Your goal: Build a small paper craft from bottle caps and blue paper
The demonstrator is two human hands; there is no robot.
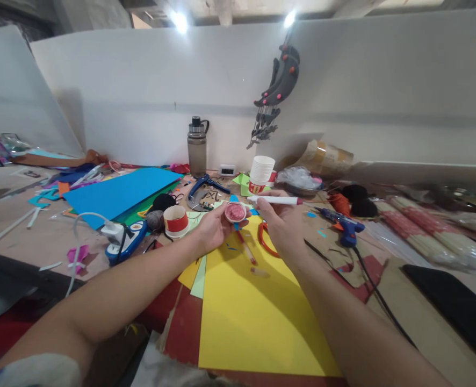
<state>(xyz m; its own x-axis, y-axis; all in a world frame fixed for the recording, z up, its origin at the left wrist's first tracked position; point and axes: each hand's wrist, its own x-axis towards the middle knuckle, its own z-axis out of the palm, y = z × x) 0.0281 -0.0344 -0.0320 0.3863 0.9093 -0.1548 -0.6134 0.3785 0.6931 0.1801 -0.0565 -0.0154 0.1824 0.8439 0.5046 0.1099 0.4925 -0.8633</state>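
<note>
My left hand (215, 230) pinches a small round paper cup piece (235, 212) with a pale rim and a pinkish-red inside. Bits of blue stick out above and below it. In my right hand (280, 220) is a white marker (278, 200) with a dark pink end at the right; its other end points toward the cup piece. Both hands are above a yellow sheet (258, 322). On that sheet, just below the cup piece, lies a thin red-and-white stick-like thing (246, 248). A red ring-shaped thing (267, 242) is partly hidden by my right hand.
A red-and-white paper cup (175, 221) stands left of my hands, and stacked cups (261, 173) stand behind. Farther back is a bottle (197, 148). A blue glue gun (348, 231) with its cord lies right, a power strip (125, 242) and blue sheet (121, 193) left.
</note>
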